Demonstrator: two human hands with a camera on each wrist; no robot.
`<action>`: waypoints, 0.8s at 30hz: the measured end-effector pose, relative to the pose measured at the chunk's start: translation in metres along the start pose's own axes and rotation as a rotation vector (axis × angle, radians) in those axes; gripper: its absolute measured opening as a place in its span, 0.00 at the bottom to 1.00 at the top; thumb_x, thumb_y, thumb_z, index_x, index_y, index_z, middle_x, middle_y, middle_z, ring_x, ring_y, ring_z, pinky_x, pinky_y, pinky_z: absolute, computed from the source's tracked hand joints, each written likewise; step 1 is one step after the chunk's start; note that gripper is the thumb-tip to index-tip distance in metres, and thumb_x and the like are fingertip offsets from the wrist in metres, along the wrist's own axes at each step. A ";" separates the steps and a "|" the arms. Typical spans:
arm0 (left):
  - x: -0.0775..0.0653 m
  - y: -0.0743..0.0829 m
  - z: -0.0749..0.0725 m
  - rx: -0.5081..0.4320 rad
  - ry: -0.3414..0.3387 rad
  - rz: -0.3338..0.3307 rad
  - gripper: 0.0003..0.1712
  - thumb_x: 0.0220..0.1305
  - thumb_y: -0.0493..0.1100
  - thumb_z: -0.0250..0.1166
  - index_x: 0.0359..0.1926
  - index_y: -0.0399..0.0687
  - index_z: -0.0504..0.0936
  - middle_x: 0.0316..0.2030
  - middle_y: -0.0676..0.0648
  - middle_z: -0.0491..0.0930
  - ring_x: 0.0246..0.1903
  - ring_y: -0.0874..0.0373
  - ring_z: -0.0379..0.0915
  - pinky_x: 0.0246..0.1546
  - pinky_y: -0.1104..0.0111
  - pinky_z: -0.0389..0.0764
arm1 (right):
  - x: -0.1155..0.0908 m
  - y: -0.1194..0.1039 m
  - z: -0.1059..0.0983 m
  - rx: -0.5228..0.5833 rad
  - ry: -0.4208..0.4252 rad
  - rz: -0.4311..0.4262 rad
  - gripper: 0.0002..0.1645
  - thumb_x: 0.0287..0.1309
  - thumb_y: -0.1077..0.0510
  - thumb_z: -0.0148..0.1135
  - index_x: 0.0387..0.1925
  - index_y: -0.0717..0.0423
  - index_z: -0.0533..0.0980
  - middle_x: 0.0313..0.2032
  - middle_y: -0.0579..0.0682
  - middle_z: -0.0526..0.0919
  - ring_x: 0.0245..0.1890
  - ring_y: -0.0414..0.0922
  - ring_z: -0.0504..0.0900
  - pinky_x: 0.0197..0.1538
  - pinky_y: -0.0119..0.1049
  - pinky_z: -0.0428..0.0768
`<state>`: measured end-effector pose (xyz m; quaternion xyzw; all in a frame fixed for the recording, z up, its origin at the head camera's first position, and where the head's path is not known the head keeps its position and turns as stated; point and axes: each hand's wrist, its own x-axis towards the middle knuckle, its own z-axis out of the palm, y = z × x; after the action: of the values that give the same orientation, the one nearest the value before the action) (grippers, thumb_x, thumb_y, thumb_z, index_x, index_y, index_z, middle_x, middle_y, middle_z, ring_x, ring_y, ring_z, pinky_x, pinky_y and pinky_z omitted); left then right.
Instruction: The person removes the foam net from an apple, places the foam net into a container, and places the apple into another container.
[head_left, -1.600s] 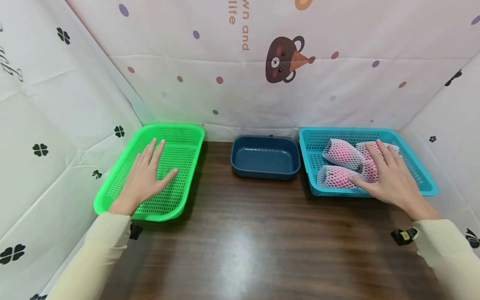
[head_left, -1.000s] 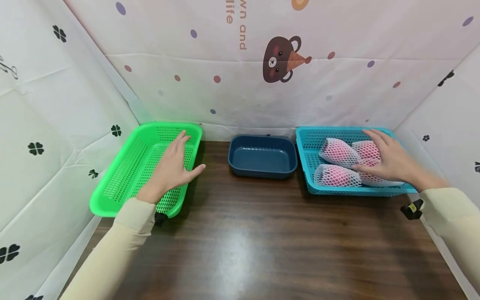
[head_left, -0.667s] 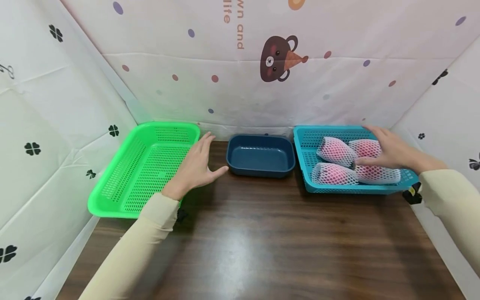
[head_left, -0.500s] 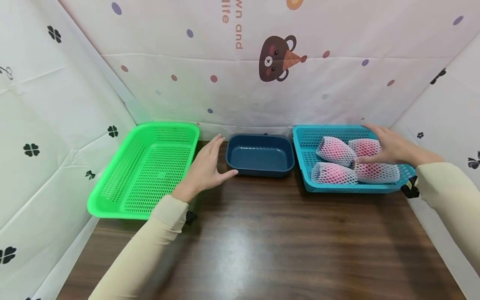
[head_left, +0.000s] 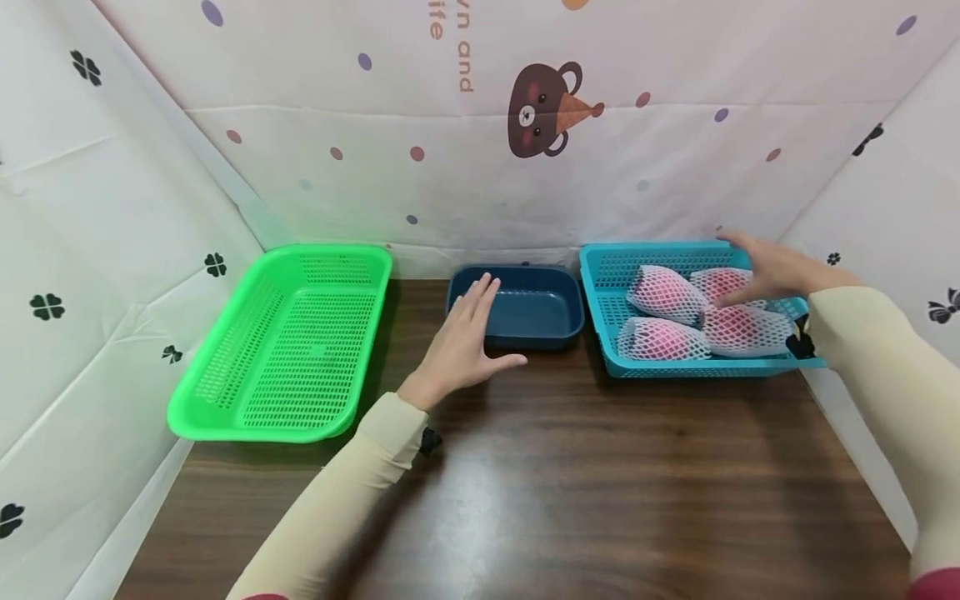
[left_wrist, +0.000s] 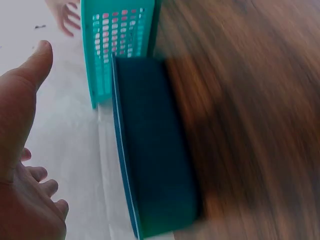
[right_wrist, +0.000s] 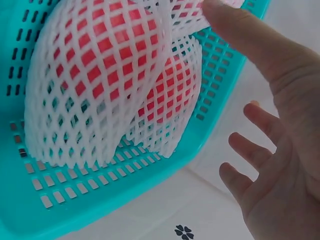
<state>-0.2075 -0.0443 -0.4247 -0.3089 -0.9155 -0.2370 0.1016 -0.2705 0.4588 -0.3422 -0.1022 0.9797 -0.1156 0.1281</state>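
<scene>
In the head view my left hand (head_left: 461,346), fingers extended and thumb spread, hovers over the left front of a dark blue rectangular box (head_left: 543,312). It holds nothing; the box's inside looks bare. At the right, my right hand (head_left: 776,271) hangs over the back right of a turquoise perforated basket (head_left: 615,367), thumb and fingers apart. Several pink-red things in white foam-net sleeves lie in that basket. The thumb overlaps the back-right net-wrapped one (head_left: 716,282). Close to the right wrist camera is another net-wrapped one (right_wrist: 100,75), clear of the fingers.
A bright green perforated basket (head_left: 311,350) stands at the left. Brown wooden tabletop (head_left: 570,475) spreads in front of the containers. Printed white cloth (head_left: 337,183) walls the back and both sides.
My left hand has moved right, from over the green basket to the dark blue box. My right hand has shifted slightly toward the basket's back edge. The head view has drifted a little.
</scene>
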 end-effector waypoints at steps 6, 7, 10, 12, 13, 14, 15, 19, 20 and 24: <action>0.012 0.021 0.018 -0.041 -0.008 0.051 0.66 0.59 0.71 0.69 0.82 0.42 0.45 0.81 0.42 0.44 0.80 0.47 0.42 0.78 0.51 0.47 | 0.011 0.011 -0.002 0.016 -0.046 0.041 0.72 0.48 0.41 0.82 0.79 0.62 0.46 0.71 0.79 0.53 0.66 0.80 0.56 0.57 0.80 0.63; 0.013 0.024 0.021 -0.046 -0.013 0.054 0.65 0.60 0.71 0.69 0.82 0.42 0.45 0.81 0.42 0.44 0.80 0.47 0.42 0.78 0.51 0.47 | 0.011 0.012 -0.003 0.021 -0.053 0.046 0.71 0.48 0.41 0.81 0.79 0.62 0.46 0.71 0.79 0.53 0.66 0.80 0.57 0.57 0.80 0.64; 0.019 0.036 0.029 -0.053 -0.036 0.060 0.64 0.62 0.71 0.67 0.82 0.44 0.44 0.82 0.43 0.43 0.80 0.50 0.40 0.78 0.52 0.47 | 0.012 0.016 -0.004 0.008 -0.072 0.060 0.67 0.50 0.40 0.80 0.77 0.62 0.50 0.70 0.78 0.55 0.64 0.80 0.59 0.55 0.79 0.65; 0.023 0.044 0.035 -0.058 -0.050 0.065 0.64 0.62 0.72 0.65 0.82 0.45 0.43 0.82 0.45 0.41 0.80 0.52 0.39 0.78 0.54 0.46 | 0.013 0.019 -0.006 -0.006 -0.081 0.063 0.64 0.51 0.40 0.79 0.76 0.62 0.52 0.70 0.77 0.57 0.63 0.80 0.60 0.55 0.79 0.66; 0.026 0.048 0.038 -0.062 -0.054 0.073 0.64 0.62 0.73 0.65 0.82 0.46 0.43 0.82 0.45 0.41 0.80 0.52 0.39 0.78 0.53 0.46 | 0.013 0.020 -0.007 -0.012 -0.087 0.067 0.62 0.52 0.41 0.79 0.75 0.62 0.54 0.69 0.77 0.57 0.63 0.80 0.61 0.55 0.79 0.66; 0.028 0.052 0.041 -0.064 -0.060 0.079 0.64 0.63 0.73 0.64 0.82 0.46 0.43 0.82 0.45 0.41 0.80 0.52 0.39 0.78 0.53 0.47 | 0.013 0.022 -0.008 -0.018 -0.092 0.073 0.61 0.53 0.41 0.78 0.75 0.62 0.55 0.69 0.77 0.57 0.63 0.80 0.60 0.55 0.79 0.65; 0.029 0.056 0.044 -0.070 -0.065 0.083 0.64 0.63 0.74 0.63 0.82 0.46 0.43 0.82 0.45 0.41 0.80 0.52 0.39 0.78 0.54 0.47 | 0.014 0.023 -0.009 -0.023 -0.100 0.081 0.60 0.54 0.41 0.78 0.75 0.62 0.55 0.69 0.77 0.58 0.63 0.80 0.60 0.55 0.79 0.65; 0.035 0.069 0.056 -0.078 -0.092 0.089 0.64 0.63 0.75 0.62 0.82 0.44 0.43 0.82 0.44 0.42 0.80 0.52 0.39 0.78 0.54 0.48 | 0.016 0.027 -0.010 -0.015 -0.134 0.120 0.57 0.56 0.42 0.77 0.74 0.63 0.56 0.69 0.77 0.58 0.63 0.80 0.60 0.55 0.79 0.66; 0.036 0.072 0.058 -0.079 -0.098 0.084 0.64 0.63 0.75 0.62 0.82 0.44 0.43 0.82 0.43 0.43 0.80 0.52 0.40 0.78 0.54 0.48 | 0.018 0.027 -0.010 -0.011 -0.140 0.129 0.57 0.56 0.42 0.77 0.74 0.63 0.56 0.68 0.77 0.58 0.63 0.80 0.60 0.55 0.79 0.66; 0.041 0.082 0.064 -0.083 -0.117 0.079 0.63 0.64 0.74 0.62 0.82 0.43 0.45 0.82 0.43 0.43 0.80 0.52 0.41 0.77 0.55 0.49 | 0.026 0.029 -0.006 0.012 -0.161 0.171 0.58 0.54 0.41 0.77 0.75 0.62 0.57 0.69 0.77 0.58 0.64 0.79 0.59 0.55 0.79 0.65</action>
<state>-0.1926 0.0659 -0.4365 -0.3619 -0.8963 -0.2523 0.0441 -0.3016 0.4816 -0.3497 -0.0264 0.9706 -0.1017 0.2164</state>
